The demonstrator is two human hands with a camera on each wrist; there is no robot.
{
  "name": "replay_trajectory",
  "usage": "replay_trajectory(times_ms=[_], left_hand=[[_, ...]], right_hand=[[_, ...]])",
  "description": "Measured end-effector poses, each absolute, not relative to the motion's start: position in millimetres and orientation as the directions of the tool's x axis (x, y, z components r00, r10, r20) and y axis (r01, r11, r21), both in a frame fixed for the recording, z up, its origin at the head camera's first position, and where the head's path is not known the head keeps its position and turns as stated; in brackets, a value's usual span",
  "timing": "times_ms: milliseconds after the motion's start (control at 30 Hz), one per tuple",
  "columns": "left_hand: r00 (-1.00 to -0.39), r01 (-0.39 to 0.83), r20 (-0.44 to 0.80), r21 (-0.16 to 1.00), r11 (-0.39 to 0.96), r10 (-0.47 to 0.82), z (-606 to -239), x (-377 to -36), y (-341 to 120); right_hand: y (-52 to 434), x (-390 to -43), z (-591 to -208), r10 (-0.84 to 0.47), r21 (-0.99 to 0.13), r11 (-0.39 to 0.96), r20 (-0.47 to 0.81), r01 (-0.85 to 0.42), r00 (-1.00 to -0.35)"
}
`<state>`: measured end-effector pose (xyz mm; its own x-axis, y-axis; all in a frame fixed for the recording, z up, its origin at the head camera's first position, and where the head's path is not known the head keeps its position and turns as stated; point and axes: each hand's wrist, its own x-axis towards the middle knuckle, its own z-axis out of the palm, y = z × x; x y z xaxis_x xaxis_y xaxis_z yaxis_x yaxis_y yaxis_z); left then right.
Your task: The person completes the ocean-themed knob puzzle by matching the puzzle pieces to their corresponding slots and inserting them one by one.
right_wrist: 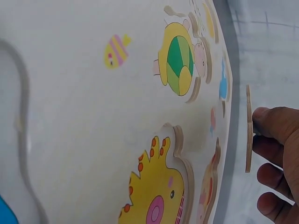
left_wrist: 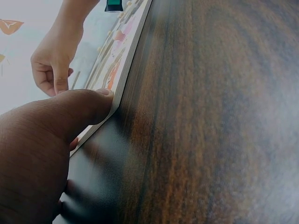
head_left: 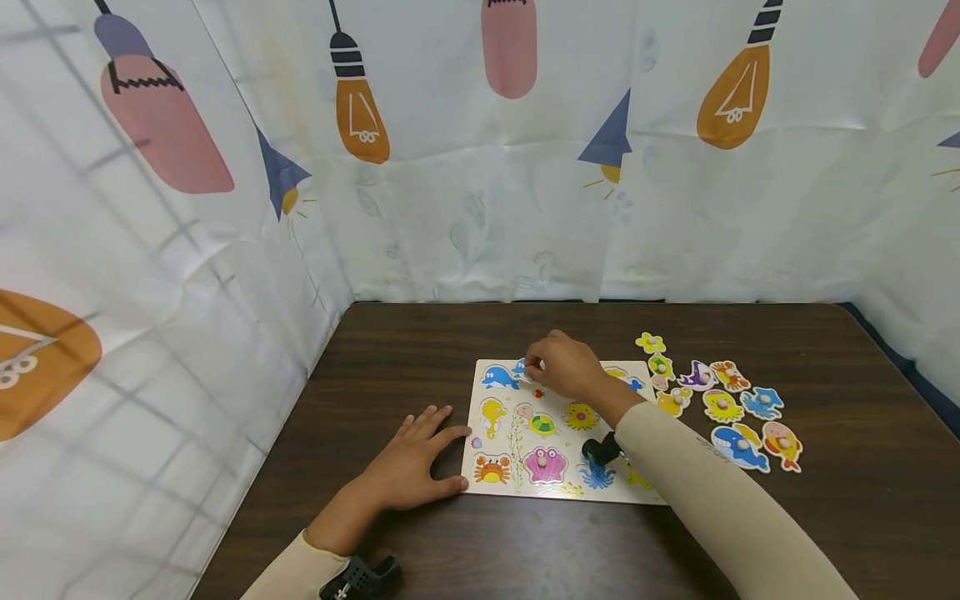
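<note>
sleeves: long, cream, snug down to both wrists
left wrist (head_left: 358,577): black strap-on camera mount
right wrist (head_left: 602,450): same black mount
hands: bare, no gloves

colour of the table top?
Dark brown wood grain table top, clearest in the left wrist view.

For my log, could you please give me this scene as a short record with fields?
Surface: dark wooden table
Board: animal puzzle board, partly filled
Left hand: flat on the table, fingertips against the board's left edge
Right hand: pinches a thin puzzle piece just above the board's far edge
Loose pieces: grouped right of the board
</note>
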<state>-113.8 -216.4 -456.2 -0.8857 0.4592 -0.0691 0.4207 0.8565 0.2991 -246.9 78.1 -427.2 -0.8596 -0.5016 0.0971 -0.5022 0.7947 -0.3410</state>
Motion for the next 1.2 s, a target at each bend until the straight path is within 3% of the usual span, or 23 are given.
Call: replay_trajectory(times_ms=[1200], left_hand=[[-0.888, 0.416, -0.068, 0.303, 0.857, 0.455, -458, -113, -217]], right_hand=[[53, -250, -430, -0.552, -0.334, 0.766, 0.096, -0.549, -0.828]])
